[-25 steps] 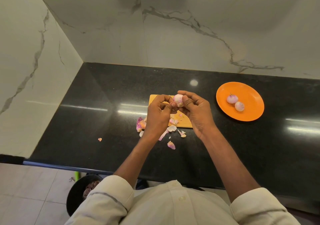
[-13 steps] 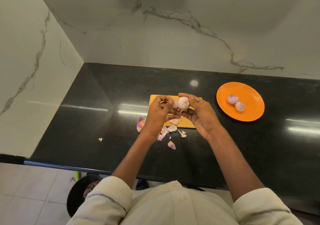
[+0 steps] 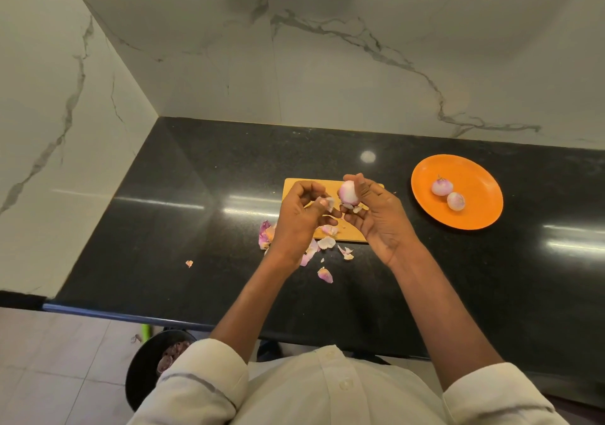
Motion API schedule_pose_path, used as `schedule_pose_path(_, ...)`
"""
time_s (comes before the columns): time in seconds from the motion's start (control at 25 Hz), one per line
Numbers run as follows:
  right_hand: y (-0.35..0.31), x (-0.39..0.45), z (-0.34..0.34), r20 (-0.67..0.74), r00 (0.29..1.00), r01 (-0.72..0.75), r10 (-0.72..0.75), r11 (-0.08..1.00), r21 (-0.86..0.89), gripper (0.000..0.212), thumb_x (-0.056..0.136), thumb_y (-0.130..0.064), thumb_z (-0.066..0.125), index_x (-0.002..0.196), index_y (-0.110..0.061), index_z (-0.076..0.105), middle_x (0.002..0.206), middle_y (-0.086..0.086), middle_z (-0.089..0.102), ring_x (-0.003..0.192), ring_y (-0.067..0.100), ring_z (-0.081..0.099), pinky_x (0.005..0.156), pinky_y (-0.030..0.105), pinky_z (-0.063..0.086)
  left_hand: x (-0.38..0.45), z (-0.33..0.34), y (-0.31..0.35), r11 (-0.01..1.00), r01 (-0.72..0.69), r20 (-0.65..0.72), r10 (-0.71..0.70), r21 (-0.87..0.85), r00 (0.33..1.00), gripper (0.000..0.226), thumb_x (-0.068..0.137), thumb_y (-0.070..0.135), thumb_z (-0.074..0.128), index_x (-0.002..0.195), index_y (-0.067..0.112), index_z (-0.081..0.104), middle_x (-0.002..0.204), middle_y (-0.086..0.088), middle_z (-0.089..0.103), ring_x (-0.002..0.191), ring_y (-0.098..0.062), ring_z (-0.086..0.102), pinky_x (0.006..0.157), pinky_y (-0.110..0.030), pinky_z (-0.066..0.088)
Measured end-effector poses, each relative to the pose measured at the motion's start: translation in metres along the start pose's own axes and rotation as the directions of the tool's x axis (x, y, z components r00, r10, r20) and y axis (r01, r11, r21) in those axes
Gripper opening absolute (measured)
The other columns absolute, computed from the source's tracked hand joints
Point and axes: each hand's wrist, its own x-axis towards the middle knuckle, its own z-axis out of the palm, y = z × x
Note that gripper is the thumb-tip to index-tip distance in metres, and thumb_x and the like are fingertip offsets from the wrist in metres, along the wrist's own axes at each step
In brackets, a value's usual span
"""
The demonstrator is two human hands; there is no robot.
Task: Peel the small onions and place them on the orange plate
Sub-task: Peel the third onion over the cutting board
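My right hand [image 3: 376, 215] holds a small pale-pink onion [image 3: 348, 192] between thumb and fingers, above a small wooden cutting board [image 3: 294, 186]. Just to its left, my left hand [image 3: 299, 216] pinches a thin scrap of onion skin [image 3: 328, 202] at its fingertips, a short gap away from the onion. On the orange plate [image 3: 474, 175] to the right lie two peeled onions [image 3: 442, 186] [image 3: 456, 201], side by side.
Pink and white onion peels [image 3: 324, 274] lie scattered on the black counter [image 3: 196, 228] in front of and left of the board, one scrap [image 3: 189, 263] farther left. Marble walls close the left and back. A dark bin [image 3: 154, 359] stands on the floor below the counter edge.
My hands have drawn apart: the left hand pulled away leftward with a scrap of skin, and the right hand turned the onion upright, showing more of its peeled surface.
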Motion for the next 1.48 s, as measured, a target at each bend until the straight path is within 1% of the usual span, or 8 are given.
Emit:
schedule_pose_path(0.2,0.006,0.000,0.000,-0.011,1.000,0.020,-0.020,0.998,-0.053,0.024,0.104,-0.022,0.062,0.123,-0.014,0.076,0.126,0.007,0.072,0.114,0.027,0.072,0.089,0.034,0.063,-0.001,0.010,0.002,0.996,-0.037,-0.045,0.041,0.077,0.998,0.019,0.104,0.018,0.070,0.121,0.009,0.069,0.109,-0.006,0.075,0.088,-0.021,0.076,0.081,-0.037,0.066)
schedule_pose_path(0.36,0.004,0.002,-0.002,-0.003,0.998,0.070,-0.070,0.992,-0.105,0.024,0.099,-0.012,0.069,0.122,-0.015,0.077,0.115,0.001,0.079,0.110,0.022,0.076,0.089,0.037,0.064,-0.003,0.011,0.003,0.994,-0.070,-0.041,0.073,0.083,0.996,0.029,0.098,0.019,0.079,0.125,0.013,0.070,0.111,-0.006,0.076,0.098,-0.025,0.078,0.084,-0.037,0.067)
schedule_pose_path(0.52,0.004,0.002,-0.002,-0.020,0.996,0.085,-0.088,0.988,-0.130,0.023,0.098,-0.015,0.070,0.120,-0.015,0.077,0.105,-0.006,0.080,0.106,0.020,0.076,0.086,0.034,0.064,-0.001,0.009,0.001,0.994,-0.083,-0.075,0.088,0.066,0.993,0.019,0.099,0.014,0.076,0.117,0.007,0.076,0.104,-0.007,0.080,0.096,-0.026,0.080,0.088,-0.046,0.067)
schedule_pose_path(0.64,0.006,0.000,-0.004,-0.039,0.994,0.097,-0.104,0.981,-0.165,0.020,0.097,-0.015,0.071,0.116,-0.018,0.079,0.109,-0.004,0.078,0.104,0.018,0.076,0.082,0.030,0.064,0.002,0.002,-0.001,0.991,-0.065,-0.049,0.071,0.115,0.996,0.019,0.099,0.014,0.077,0.115,0.004,0.077,0.105,-0.009,0.080,0.097,-0.025,0.080,0.091,-0.046,0.066)
schedule_pose_path(0.88,0.015,0.001,0.004,-0.093,0.980,0.143,-0.178,0.943,-0.300,0.024,0.095,-0.012,0.075,0.118,-0.017,0.079,0.117,-0.002,0.073,0.105,0.018,0.074,0.080,0.029,0.065,0.004,0.011,-0.006,0.968,-0.089,-0.072,0.108,0.235,0.992,0.016,0.094,0.019,0.083,0.097,0.011,0.070,0.088,-0.011,0.074,0.082,-0.034,0.075,0.075,-0.047,0.067)
schedule_pose_path(1.12,0.015,-0.002,0.011,-0.097,0.979,0.146,-0.178,0.952,-0.270,0.024,0.098,-0.012,0.071,0.120,-0.019,0.078,0.121,-0.002,0.072,0.110,0.019,0.073,0.083,0.030,0.064,0.008,0.006,-0.009,0.985,-0.047,-0.139,0.071,0.166,0.988,0.009,0.096,0.007,0.076,0.102,0.003,0.070,0.094,-0.016,0.075,0.082,-0.032,0.077,0.076,-0.040,0.067)
schedule_pose_path(1.32,0.008,-0.004,0.008,-0.143,0.984,-0.095,0.104,0.993,0.070,0.016,0.101,-0.022,0.068,0.114,-0.019,0.076,0.117,0.004,0.071,0.106,0.024,0.068,0.090,0.038,0.060,0.006,0.002,-0.009,0.999,-0.032,-0.094,0.035,0.041,0.995,0.016,0.103,0.007,0.069,0.119,0.004,0.072,0.100,-0.015,0.077,0.081,-0.024,0.075,0.083,-0.039,0.066)
schedule_pose_path(1.48,0.010,-0.003,0.000,-0.057,0.947,-0.289,0.317,0.915,0.280,0.017,0.104,-0.025,0.062,0.112,-0.012,0.071,0.112,0.016,0.070,0.094,0.024,0.063,0.080,0.034,0.053,0.005,0.008,-0.008,0.988,0.057,-0.079,-0.069,-0.143,0.994,0.017,0.103,0.001,0.064,0.114,0.005,0.077,0.096,-0.013,0.077,0.082,-0.023,0.073,0.083,-0.035,0.065)
